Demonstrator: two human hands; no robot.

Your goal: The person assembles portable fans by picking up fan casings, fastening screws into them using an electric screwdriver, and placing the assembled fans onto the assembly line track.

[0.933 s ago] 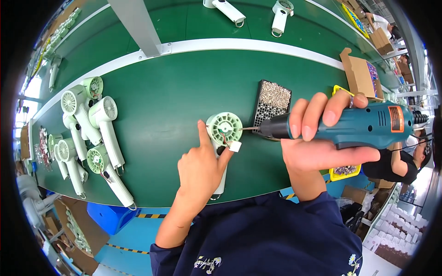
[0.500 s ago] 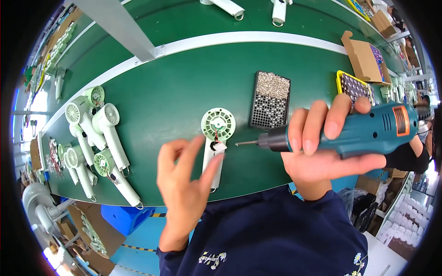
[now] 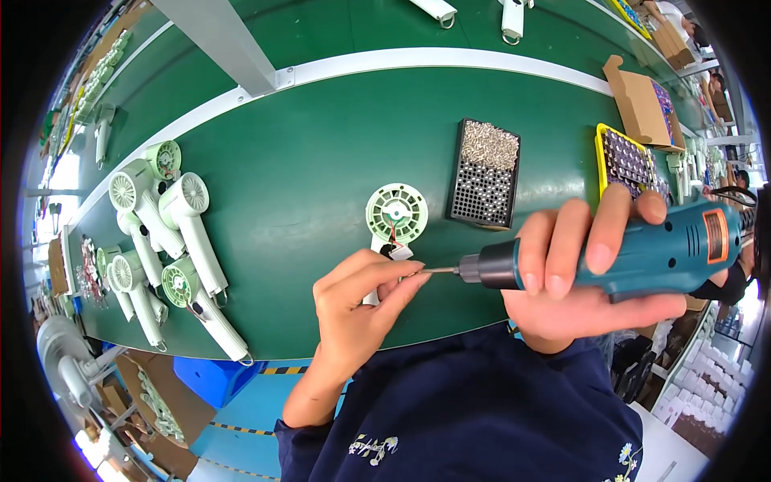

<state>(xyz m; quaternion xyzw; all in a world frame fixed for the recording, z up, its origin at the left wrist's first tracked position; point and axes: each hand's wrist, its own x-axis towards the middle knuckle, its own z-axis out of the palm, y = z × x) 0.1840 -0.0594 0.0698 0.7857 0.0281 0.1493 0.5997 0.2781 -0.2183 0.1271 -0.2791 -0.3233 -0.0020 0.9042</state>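
My right hand (image 3: pixel 566 277) grips a teal electric screwdriver (image 3: pixel 671 249), held level with its bit (image 3: pixel 440 271) pointing left. The thumb and forefinger of my left hand (image 3: pixel 361 301) are pinched together at the bit's tip; whether a screw sits between them is hidden. Beneath my left fingers lies a pale green handheld fan (image 3: pixel 397 210) on the bench. Its round head shows an open ring with wires and a small white connector (image 3: pixel 400 252). My hand covers most of its handle. Beyond the screwdriver is a black screw tray (image 3: pixel 484 197), with loose screws heaped at its far end.
Several pale green fans (image 3: pixel 193 217) are grouped on the left of the green bench (image 3: pixel 305 161). At the right stand a yellow-rimmed tray (image 3: pixel 601 165) and an open cardboard box (image 3: pixel 638 104). A metal post (image 3: pixel 233 52) rises from the white rail. A blue bin (image 3: pixel 213 379) sits below.
My left hand has moved right and up from beside the fan's handle, and its spread fingers have closed at the bit tip. The view has shifted slightly.
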